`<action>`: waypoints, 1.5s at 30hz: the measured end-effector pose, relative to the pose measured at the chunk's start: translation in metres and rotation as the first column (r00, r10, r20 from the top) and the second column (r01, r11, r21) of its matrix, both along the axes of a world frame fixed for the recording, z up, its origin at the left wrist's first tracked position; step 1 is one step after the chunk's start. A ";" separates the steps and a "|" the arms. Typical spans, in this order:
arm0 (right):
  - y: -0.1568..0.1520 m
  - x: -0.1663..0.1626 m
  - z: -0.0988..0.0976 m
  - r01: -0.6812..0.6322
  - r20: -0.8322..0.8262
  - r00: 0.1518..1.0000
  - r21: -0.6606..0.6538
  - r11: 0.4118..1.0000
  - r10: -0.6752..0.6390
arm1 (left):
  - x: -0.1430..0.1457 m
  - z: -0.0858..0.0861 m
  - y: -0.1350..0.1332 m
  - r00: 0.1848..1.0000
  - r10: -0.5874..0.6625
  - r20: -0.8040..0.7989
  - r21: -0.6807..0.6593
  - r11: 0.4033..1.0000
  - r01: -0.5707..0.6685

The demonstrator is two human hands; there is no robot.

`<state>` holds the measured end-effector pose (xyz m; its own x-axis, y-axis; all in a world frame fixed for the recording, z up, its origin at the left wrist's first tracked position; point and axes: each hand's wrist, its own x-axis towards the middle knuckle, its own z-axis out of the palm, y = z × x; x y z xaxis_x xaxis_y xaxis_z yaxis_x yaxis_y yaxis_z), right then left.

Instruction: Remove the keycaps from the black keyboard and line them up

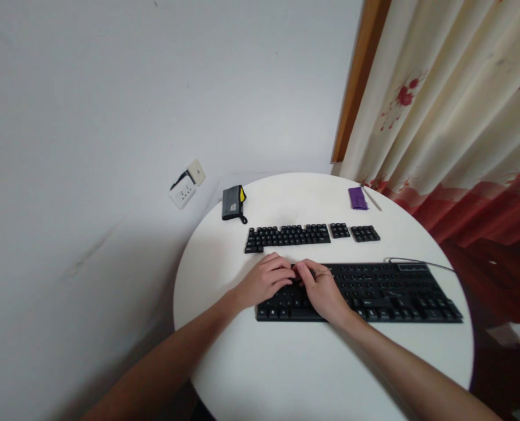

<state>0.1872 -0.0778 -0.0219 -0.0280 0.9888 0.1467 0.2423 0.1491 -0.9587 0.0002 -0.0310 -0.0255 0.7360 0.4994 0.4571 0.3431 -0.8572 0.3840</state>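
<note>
A black wired keyboard (pixel 387 292) lies on the round white table (pixel 286 362). Both my hands rest on its left end, touching each other. My left hand (pixel 266 279) has its fingers curled down over the upper left keys. My right hand (pixel 321 289) is beside it, fingers bent and pinched together at the same spot; what they grip, if anything, is hidden. Behind the keyboard, loose black keycaps are laid out in rows: a large block (pixel 287 236), a small block (pixel 339 230) and another (pixel 365 234).
A grey pouch with yellow trim (pixel 234 203) sits at the table's far left edge. A purple object (pixel 357 198) with a thin stick lies at the far right. A wall socket (pixel 183 191) is on the wall; a curtain (pixel 453 117) hangs right.
</note>
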 end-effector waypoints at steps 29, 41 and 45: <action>0.002 0.003 0.002 0.101 0.060 0.993 0.027 0.995 -0.103 | 0.013 0.000 -0.010 0.984 0.135 0.114 0.000 0.991 -0.136; 0.001 0.003 0.000 0.093 -0.049 0.994 -0.002 0.996 -0.093 | -0.002 0.001 0.009 0.917 0.313 0.248 -0.150 0.947 -0.283; 0.001 0.003 -0.001 0.085 -0.048 0.995 -0.007 0.996 -0.085 | -0.027 -0.003 0.037 0.913 0.399 0.084 -0.023 0.917 -0.399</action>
<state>0.1903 -0.0769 -0.0225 0.0631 0.9880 0.1410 0.2071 0.1253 -0.9703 -0.0272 0.0064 -0.0289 0.4335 0.7462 0.5053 0.6222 -0.6535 0.4312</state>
